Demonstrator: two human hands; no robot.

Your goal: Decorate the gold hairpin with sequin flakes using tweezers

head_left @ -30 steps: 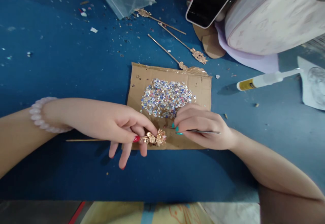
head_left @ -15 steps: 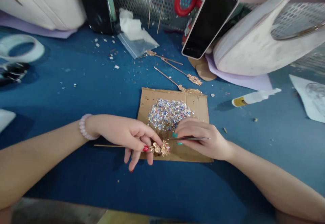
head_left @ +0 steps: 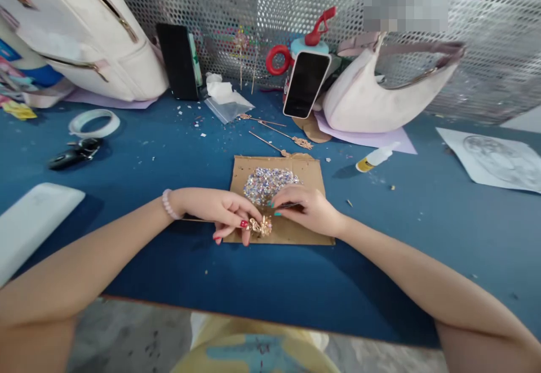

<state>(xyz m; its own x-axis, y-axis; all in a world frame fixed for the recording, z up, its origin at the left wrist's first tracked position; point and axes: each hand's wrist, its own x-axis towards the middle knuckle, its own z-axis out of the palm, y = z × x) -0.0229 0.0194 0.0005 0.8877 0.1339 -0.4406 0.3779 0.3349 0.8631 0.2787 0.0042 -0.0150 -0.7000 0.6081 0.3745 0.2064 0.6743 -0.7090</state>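
My left hand (head_left: 220,211) pinches a gold hairpin with a flower head (head_left: 261,226) over the near edge of a cardboard piece (head_left: 315,180). Its thin stick runs left under my palm. My right hand (head_left: 305,209) is closed on slim metal tweezers (head_left: 291,205), whose tip points left toward the flower head. A heap of small shiny rhinestones (head_left: 267,183) lies on the cardboard just beyond both hands. A pale bead bracelet (head_left: 167,204) is on my left wrist.
Three more gold hairpins (head_left: 281,134) lie behind the cardboard on the blue table (head_left: 169,153). A glue bottle (head_left: 375,158), propped phone (head_left: 305,83), pink bag (head_left: 363,100), backpack (head_left: 84,40), tape roll (head_left: 93,123), drawing sheet (head_left: 494,160), plastic bag (head_left: 226,105).
The view has tilted up and pulled back, so the mesh wall, bags and table's back show. Both hands stay at the cardboard with the hairpin and tweezers held as before.
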